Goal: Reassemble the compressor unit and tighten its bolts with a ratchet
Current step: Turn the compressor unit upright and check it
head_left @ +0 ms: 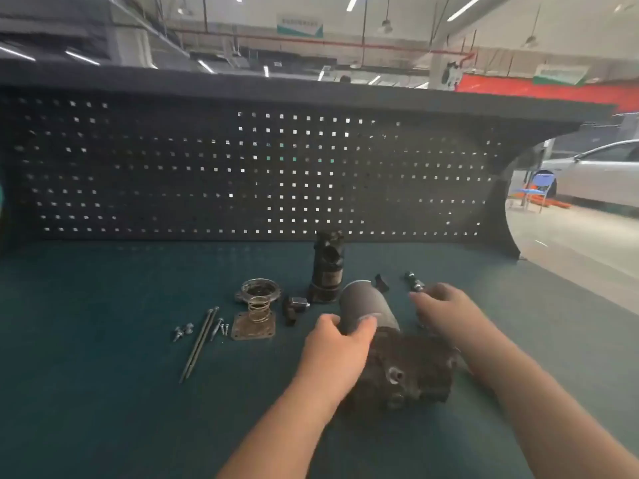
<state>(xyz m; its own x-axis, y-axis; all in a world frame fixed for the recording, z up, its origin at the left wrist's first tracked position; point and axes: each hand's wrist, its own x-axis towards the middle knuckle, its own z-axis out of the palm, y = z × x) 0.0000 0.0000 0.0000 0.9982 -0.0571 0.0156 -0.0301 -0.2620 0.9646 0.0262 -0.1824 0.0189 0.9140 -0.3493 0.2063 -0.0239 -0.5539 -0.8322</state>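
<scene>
A dark, rusty compressor body [411, 371] lies on the green bench mat [103, 392] with a grey metal cylinder [366, 305] sticking out of its far end. My left hand [335, 354] wraps around that cylinder near the body. My right hand [446, 312] rests on the right side of the cylinder, fingers curled; whether it holds anything is unclear. Just beyond its fingertips lies a small ratchet head [414, 281]. Two long bolts [198, 344] lie to the left.
A black upright housing [326, 267] stands behind the cylinder. A round flange [257, 288], spring [259, 309], square plate [254, 328], short screws [183, 331] and small black parts [294, 309] lie left of it. A dark pegboard [242, 167] backs the bench. A white car [598, 174] stands far right.
</scene>
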